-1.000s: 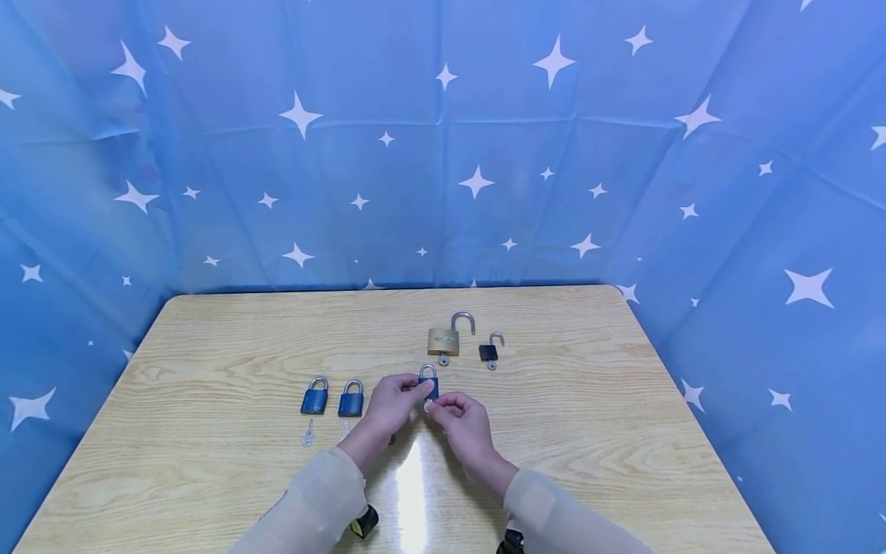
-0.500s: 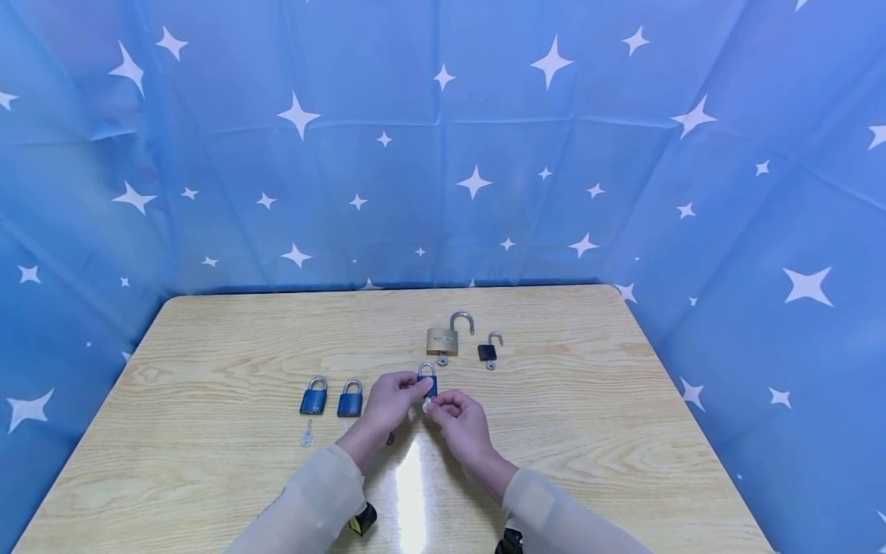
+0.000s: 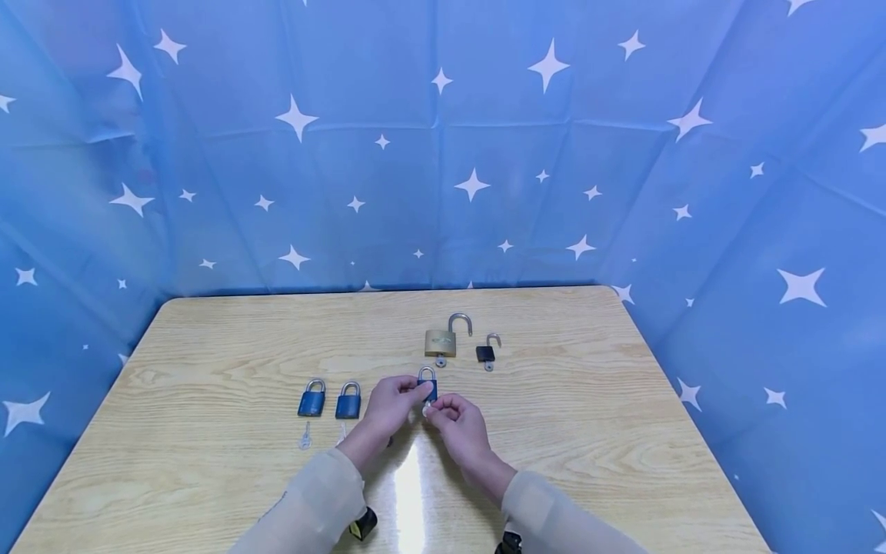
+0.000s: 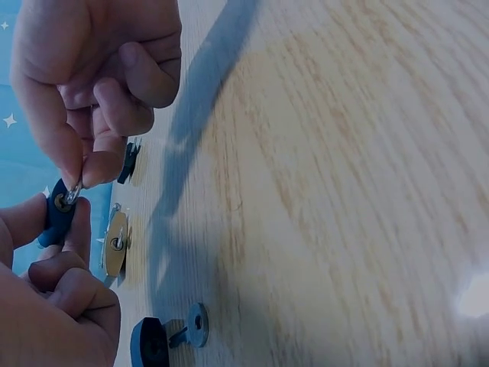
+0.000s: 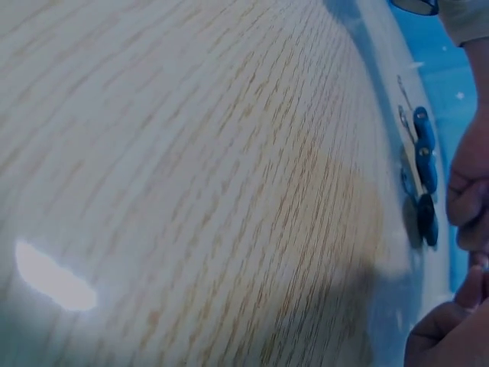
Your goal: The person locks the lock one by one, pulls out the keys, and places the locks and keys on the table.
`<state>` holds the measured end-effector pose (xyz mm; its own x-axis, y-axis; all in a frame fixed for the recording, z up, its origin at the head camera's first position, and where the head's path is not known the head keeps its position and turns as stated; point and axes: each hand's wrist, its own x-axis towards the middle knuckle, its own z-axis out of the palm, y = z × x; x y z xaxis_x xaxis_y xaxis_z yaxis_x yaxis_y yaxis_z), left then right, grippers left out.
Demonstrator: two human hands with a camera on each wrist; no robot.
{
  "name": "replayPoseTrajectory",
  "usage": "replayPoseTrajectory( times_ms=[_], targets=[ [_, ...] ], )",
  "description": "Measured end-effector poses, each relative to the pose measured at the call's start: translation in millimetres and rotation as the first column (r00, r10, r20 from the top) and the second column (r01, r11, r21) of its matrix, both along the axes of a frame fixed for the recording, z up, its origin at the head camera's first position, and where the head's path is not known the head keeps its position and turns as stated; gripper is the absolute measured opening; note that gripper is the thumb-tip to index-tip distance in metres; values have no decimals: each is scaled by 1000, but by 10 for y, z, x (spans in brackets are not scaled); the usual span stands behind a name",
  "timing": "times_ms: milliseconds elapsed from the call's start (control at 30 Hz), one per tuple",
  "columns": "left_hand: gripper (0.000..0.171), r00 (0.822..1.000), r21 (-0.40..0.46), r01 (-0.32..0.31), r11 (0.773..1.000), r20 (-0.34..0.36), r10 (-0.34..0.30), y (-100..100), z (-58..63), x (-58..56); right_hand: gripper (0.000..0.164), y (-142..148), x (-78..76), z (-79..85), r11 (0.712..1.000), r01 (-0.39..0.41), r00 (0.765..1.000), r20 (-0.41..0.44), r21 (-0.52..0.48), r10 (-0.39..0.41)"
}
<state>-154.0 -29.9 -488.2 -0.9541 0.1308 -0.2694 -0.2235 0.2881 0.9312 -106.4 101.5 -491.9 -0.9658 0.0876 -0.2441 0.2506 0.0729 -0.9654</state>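
Note:
My left hand (image 3: 391,408) pinches a small blue padlock (image 3: 431,391) between thumb and fingers, its shackle pointing away and looking closed. In the left wrist view, the underside of this padlock (image 4: 57,218) with its brass keyhole faces the other hand. My right hand (image 3: 462,432) pinches a small silver key (image 4: 74,191) at that keyhole; how deep it sits I cannot tell. Further left lie two more blue padlocks (image 3: 311,402) (image 3: 348,405), each with a loose key (image 3: 305,436) (image 3: 342,433) before it. A dark padlock (image 4: 149,344) with a key lies under my left hand, mostly hidden in the head view.
Beyond my hands lie a brass padlock (image 3: 440,343) and a small black padlock (image 3: 485,354), both with raised shackles and keys in their bottoms. They rest on a wooden table (image 3: 588,431). Behind it hangs a blue curtain (image 3: 388,77) with white stars.
Both hands keep their hold on the blue padlock and the key, with hardly any movement. The head view has shifted very slightly.

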Motion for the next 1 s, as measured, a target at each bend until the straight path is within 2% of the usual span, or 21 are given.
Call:
replayPoseTrajectory(
  times_ms=[100,333,533,667,800,1000],
  targets=[
    [28,1000,-2,-4,1000,-3,4,9,-17,3,16,9,2,46,1000,-10,1000,11,-14,10],
    [25,1000,12,-9,1000,-2,9,26,-23,13,14,1,88,336,1000,-21,1000,15,1,21],
    [24,1000,34,-3,999,0,3,35,-21,16,15,-1,124,414,1000,-23,1000,12,19,23],
    [26,1000,39,2,999,-2,-1,22,-24,1,12,15,107,336,999,-33,999,32,31,32],
    [27,1000,32,-2,999,-19,3,2,-4,-37,11,45,66,143,998,-42,998,50,37,40],
    [29,1000,6,-5,1000,8,5,-29,39,-61,11,68,35,-32,996,-46,999,24,78,44]
  ],
)
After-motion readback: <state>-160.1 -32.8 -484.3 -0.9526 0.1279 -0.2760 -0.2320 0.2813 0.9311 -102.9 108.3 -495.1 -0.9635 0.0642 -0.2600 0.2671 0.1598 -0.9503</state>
